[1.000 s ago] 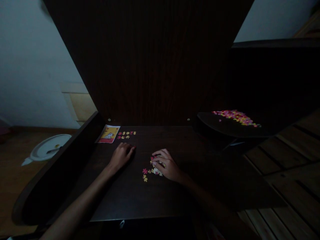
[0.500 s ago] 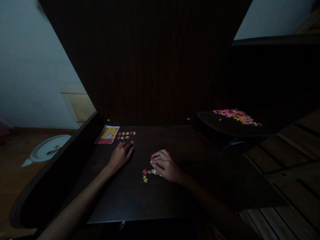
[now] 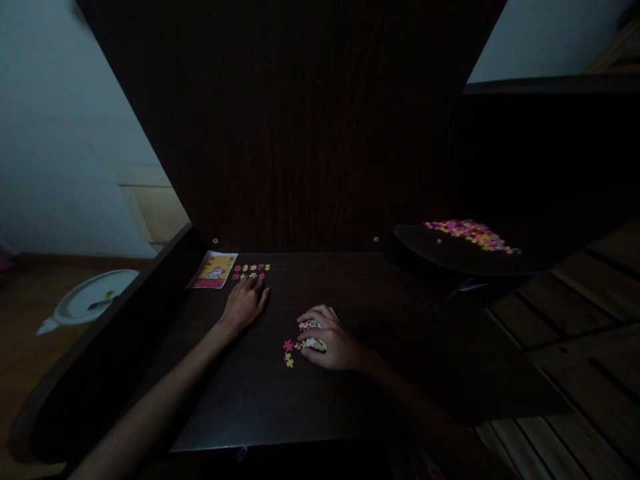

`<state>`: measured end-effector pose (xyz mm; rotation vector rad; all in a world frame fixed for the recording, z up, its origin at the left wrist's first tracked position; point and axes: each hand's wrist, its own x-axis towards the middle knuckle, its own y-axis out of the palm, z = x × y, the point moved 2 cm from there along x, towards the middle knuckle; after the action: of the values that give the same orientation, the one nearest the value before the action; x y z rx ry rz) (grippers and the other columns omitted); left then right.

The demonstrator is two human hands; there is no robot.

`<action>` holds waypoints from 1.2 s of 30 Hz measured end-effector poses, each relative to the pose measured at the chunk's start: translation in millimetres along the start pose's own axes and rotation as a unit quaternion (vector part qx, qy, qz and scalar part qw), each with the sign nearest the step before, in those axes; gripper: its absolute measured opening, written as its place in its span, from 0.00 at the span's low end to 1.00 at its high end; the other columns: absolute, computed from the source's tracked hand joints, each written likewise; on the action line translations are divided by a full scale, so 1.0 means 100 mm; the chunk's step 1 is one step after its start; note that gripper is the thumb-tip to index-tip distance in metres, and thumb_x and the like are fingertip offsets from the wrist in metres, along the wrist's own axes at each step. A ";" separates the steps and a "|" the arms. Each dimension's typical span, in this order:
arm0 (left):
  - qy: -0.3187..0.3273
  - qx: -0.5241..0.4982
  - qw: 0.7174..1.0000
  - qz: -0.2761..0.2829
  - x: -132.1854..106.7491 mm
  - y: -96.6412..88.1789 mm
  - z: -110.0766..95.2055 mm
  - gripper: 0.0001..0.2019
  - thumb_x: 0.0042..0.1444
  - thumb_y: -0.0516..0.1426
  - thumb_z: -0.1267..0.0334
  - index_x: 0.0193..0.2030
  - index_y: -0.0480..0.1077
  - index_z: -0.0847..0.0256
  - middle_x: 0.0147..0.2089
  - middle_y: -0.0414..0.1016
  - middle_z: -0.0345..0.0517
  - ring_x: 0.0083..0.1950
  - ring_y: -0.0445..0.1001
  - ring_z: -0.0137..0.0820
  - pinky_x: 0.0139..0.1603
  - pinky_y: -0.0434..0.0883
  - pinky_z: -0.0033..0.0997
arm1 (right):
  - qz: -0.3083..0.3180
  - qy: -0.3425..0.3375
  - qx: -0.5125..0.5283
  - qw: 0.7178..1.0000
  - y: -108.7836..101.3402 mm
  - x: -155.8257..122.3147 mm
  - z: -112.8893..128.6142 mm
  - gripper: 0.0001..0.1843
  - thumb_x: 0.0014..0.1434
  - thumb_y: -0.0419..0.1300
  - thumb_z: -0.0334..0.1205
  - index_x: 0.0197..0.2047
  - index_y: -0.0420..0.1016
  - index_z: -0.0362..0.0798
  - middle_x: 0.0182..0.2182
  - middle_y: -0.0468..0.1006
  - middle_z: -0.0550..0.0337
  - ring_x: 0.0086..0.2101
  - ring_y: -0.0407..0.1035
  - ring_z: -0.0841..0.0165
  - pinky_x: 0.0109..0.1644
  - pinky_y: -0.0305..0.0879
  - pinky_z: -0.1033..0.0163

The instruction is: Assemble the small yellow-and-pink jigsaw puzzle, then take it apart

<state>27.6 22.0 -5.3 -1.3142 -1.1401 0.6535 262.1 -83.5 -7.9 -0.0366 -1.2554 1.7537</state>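
My left hand [image 3: 243, 305] lies palm down on the dark wooden tabletop, fingers stretched forward and thumb apart. Its fingertips reach the lower of two short rows of jigsaw pieces [image 3: 253, 267], touching or almost touching a pink piece [image 3: 262, 276] at that row's right end. Left of the rows lies a picture card [image 3: 214, 270] with a white animal on yellow and red. Over a small heap of loose jigsaw pieces [image 3: 315, 344], my right hand [image 3: 334, 341] is spread, fingers apart and partly covering it. A pink piece [image 3: 289, 345] and a yellow piece [image 3: 289, 360] lie at the heap's left.
A tall dark panel [image 3: 300, 133] rises behind the tabletop, and a raised side board [image 3: 100, 347] bounds it on the left. Many colourful small pieces [image 3: 470, 232] lie on a rounded shelf at the right. A white oval lid-like object [image 3: 90, 300] is on the floor at left.
My left hand has moved slightly forward, and the pink piece by its fingers has shifted up to the end of the lower row. My right hand's fingers have spread a little over the heap.
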 end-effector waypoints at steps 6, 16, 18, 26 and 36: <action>0.004 -0.007 1.000 0.001 0.01 0.00 -0.02 0.20 0.67 0.46 0.57 0.53 0.73 0.67 0.48 0.75 0.61 0.53 0.72 0.49 0.57 0.67 0.46 | 0.016 -0.018 -0.008 1.000 0.02 -0.01 0.01 0.12 0.53 0.68 0.39 0.43 0.79 0.51 0.50 0.75 0.53 0.52 0.64 0.57 0.56 0.62 0.48; 0.067 -0.087 0.994 0.023 -0.21 -0.15 -0.17 0.18 0.67 0.49 0.59 0.57 0.71 0.60 0.46 0.74 0.52 0.50 0.71 0.42 0.53 0.71 0.41 | 0.009 -0.023 -0.015 1.000 0.05 -0.01 0.00 0.05 0.57 0.66 0.38 0.39 0.79 0.50 0.46 0.76 0.54 0.50 0.65 0.59 0.55 0.61 0.49; 0.109 -0.139 0.984 0.036 -0.34 -0.20 -0.28 0.16 0.66 0.50 0.59 0.56 0.72 0.58 0.44 0.74 0.49 0.49 0.71 0.40 0.52 0.71 0.39 | 0.002 -0.025 -0.014 1.000 0.06 -0.01 -0.01 0.03 0.59 0.66 0.38 0.37 0.79 0.50 0.45 0.76 0.55 0.49 0.65 0.60 0.54 0.62 0.50; 0.213 -0.279 0.936 0.007 -0.72 -0.27 -0.70 0.08 0.65 0.55 0.62 0.43 0.75 0.60 0.36 0.76 0.45 0.39 0.72 0.33 0.43 0.70 0.34 | -0.067 -0.019 0.019 0.997 0.04 0.02 0.04 0.05 0.64 0.62 0.38 0.39 0.79 0.49 0.43 0.78 0.54 0.47 0.67 0.61 0.51 0.65 0.51; 0.138 -0.113 0.984 -0.026 -0.44 -0.18 -0.57 0.10 0.66 0.53 0.62 0.37 0.74 0.60 0.34 0.75 0.45 0.38 0.72 0.33 0.45 0.70 0.33 | -0.143 0.048 0.017 0.988 -0.03 0.04 -0.01 0.11 0.64 0.61 0.38 0.49 0.79 0.52 0.44 0.76 0.52 0.45 0.68 0.59 0.49 0.69 0.50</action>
<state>59.4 -43.4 7.0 -1.5102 -1.0376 0.2969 262.4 -80.2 -4.2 0.0740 -1.1023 1.5071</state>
